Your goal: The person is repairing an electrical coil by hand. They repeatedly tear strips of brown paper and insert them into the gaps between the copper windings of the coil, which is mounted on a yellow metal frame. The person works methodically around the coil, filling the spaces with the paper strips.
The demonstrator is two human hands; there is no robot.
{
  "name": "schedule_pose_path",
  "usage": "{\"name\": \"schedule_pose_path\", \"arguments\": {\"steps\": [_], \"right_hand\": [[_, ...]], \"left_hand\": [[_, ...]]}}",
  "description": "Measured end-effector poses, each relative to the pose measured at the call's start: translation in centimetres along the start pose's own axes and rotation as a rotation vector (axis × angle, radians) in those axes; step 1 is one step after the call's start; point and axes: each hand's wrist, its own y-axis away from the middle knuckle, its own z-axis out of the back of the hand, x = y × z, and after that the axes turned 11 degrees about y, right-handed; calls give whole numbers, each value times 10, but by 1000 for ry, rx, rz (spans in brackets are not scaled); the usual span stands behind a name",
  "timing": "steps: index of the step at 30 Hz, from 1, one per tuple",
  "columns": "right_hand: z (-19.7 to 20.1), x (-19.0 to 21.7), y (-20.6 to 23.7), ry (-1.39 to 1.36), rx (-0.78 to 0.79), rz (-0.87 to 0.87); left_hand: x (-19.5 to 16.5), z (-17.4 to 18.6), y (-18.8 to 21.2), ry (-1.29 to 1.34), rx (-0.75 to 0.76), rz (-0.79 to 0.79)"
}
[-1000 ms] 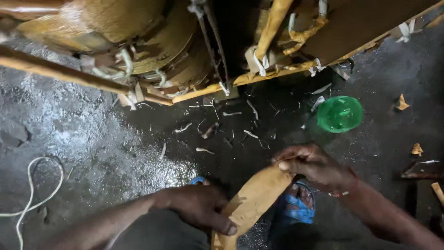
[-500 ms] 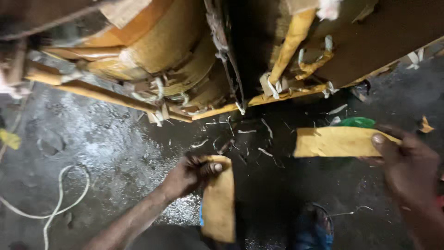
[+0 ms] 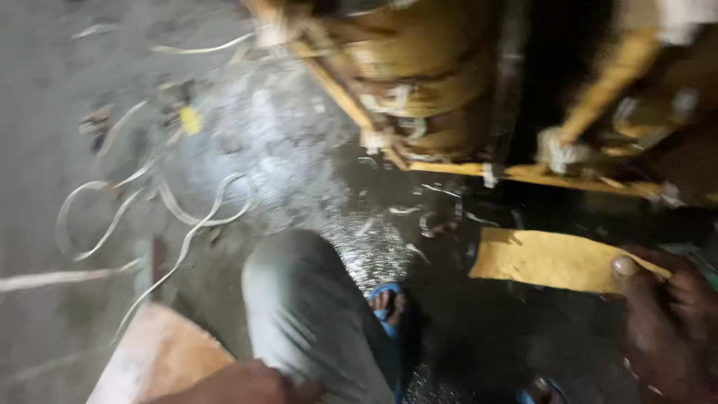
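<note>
My right hand (image 3: 662,322) at the lower right grips a flat yellow strip (image 3: 553,259) by its right end, thumb on top; the strip sticks out to the left above the dark floor. My left hand (image 3: 243,384) shows only partly at the bottom edge, next to a tan flat piece (image 3: 161,355) at the lower left; whether it grips that piece is not clear. My grey-trousered knee (image 3: 303,303) and a foot in a blue sandal (image 3: 387,305) are between the hands. The picture is blurred.
A frame of yellow strips and rods bound with white ties (image 3: 449,97) stands at the top right. White cords (image 3: 172,217) curl over the grey concrete floor on the left. Pale shavings (image 3: 419,217) litter the floor under the frame.
The view has swung left and down. My left hand has dropped to the bottom edge with its tan piece. My right hand still holds the yellow strip out flat.
</note>
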Motion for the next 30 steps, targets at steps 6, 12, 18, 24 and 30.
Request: {"name": "schedule_pose_path", "arguments": {"steps": [6,12,18,24,30], "right_hand": [[-22,-16,-7,-128,108,179],[-23,5,10,-203,60,-96],[-29,16,21,85,134,-221],[-40,27,31,6,234,-230],[-59,16,34,20,194,-215]], "left_hand": [[5,-69,-30,-148,-101,113],[50,-82,-25,-166,-132,102],[82,-50,-44,-211,-171,62],[113,33,9,88,-379,-262],[243,-1,-60,741,-524,291]]}}
